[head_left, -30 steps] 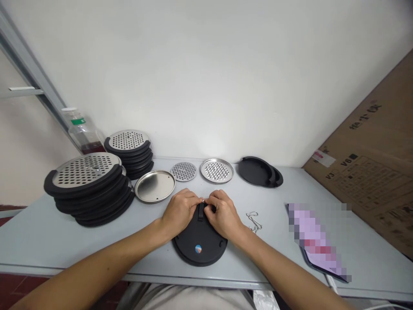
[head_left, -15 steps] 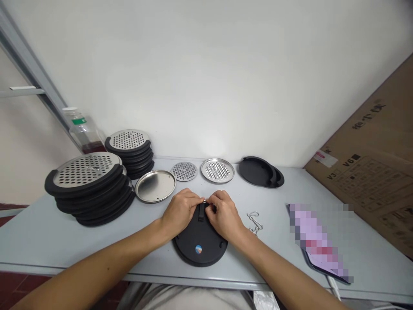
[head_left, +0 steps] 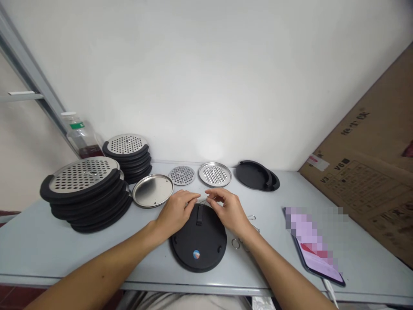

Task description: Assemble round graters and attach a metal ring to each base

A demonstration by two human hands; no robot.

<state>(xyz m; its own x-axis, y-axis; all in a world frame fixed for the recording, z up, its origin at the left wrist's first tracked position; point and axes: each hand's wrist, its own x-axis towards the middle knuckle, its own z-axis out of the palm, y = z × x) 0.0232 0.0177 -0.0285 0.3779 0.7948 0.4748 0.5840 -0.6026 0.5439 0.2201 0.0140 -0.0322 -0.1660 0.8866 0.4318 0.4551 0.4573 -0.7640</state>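
A black round base (head_left: 200, 241) lies on the table in front of me, with a coloured round sticker (head_left: 196, 254) and a short strap tab (head_left: 199, 214) near its far edge. A thin metal wire piece (head_left: 203, 200) sits at the tab's far end; its full shape is hard to make out. My right hand (head_left: 227, 211) pinches this wire between thumb and fingertips. At the base's upper left rim is my left hand (head_left: 177, 211), thumb and forefinger drawn close together; what they grip is hidden. Right of the base lie a metal ring (head_left: 235, 244) and wire hooks (head_left: 252, 218), partly behind my right wrist.
At left stand two stacks of grater-topped black containers (head_left: 85, 193) (head_left: 127, 159) and a bottle (head_left: 82, 137). Along the back are a metal tray (head_left: 153, 189), perforated disc (head_left: 182, 175), grater plate (head_left: 215, 174) and black bases (head_left: 256, 175). A phone (head_left: 314, 247) and carton (head_left: 364, 172) are at right.
My fingertips have moved apart at the strap tab, and the thin wire between them now shows. A metal ring right of the base has come into sight. The whole view has shifted slightly.
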